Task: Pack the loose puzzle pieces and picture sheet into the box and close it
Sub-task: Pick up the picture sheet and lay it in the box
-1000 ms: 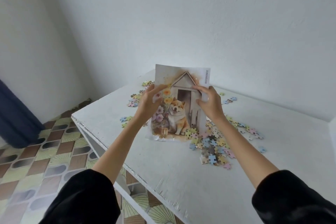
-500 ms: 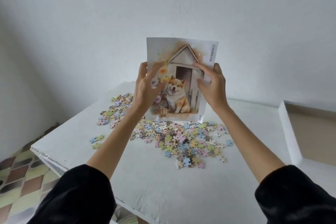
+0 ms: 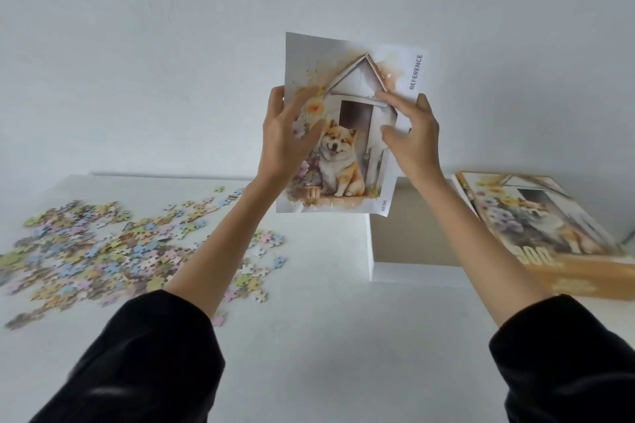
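Note:
The picture sheet (image 3: pixel 347 79), a dog before a kennel with the word REFERENCE on its edge, is held upright in the air. My left hand (image 3: pixel 285 137) grips its left side and my right hand (image 3: pixel 412 134) its right side. Below and behind the sheet stands the open box base (image 3: pixel 371 251), white outside and brown inside. The box lid (image 3: pixel 549 227), printed with the same picture, lies to the right of the base. Loose pastel puzzle pieces (image 3: pixel 113 244) are scattered over the white table (image 3: pixel 326 336) on the left.
A plain white wall (image 3: pixel 171 45) rises behind the table. Bare tabletop lies between my forearms, in front of the box base.
Both hands have lifted the sheet off the table and carried it to the right. The view has swung right, so the box base and lid are now in sight.

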A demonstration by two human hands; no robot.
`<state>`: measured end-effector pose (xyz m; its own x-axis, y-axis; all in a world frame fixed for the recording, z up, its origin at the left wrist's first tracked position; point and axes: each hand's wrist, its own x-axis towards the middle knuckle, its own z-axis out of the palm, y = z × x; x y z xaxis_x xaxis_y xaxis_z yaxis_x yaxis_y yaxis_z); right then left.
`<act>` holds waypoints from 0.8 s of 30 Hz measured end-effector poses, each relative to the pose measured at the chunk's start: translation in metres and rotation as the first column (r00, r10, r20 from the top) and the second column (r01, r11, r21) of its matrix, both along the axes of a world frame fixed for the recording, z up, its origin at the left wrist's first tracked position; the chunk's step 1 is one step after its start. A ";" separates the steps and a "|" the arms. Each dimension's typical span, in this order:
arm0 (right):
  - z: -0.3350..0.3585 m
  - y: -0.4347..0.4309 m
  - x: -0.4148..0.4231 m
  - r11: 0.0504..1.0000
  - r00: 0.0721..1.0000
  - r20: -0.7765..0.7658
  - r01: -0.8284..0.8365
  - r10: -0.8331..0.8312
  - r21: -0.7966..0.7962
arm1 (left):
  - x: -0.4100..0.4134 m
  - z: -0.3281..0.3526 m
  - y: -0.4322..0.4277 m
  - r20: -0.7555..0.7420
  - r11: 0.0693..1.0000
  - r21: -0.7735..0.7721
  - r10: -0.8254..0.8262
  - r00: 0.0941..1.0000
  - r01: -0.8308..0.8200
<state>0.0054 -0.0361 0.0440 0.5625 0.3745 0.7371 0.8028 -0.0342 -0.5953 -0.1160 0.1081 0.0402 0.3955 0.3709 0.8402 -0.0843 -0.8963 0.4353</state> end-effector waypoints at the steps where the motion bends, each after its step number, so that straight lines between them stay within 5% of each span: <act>1: 0.001 -0.012 0.011 1.000 1.000 -0.005 0.009 -0.009 -0.013 | 0.013 -0.001 -0.012 0.004 1.000 -0.020 -0.018 1.000 0.018; 8: -0.001 -0.073 0.084 0.975 0.997 -0.059 0.035 -0.048 -0.219 | 0.087 -0.017 -0.067 -0.033 0.971 -0.216 -0.112 0.993 0.103; 16: -0.069 -0.103 0.126 0.850 0.964 -0.253 -0.071 -0.075 -0.522 | 0.133 -0.082 -0.082 -0.516 0.944 -0.329 -0.159 0.842 -0.023; 24: -0.127 -0.096 0.127 0.413 0.985 0.063 0.124 -0.158 -0.902 | 0.131 -0.133 -0.084 -0.757 0.987 -0.032 0.079 0.649 -0.157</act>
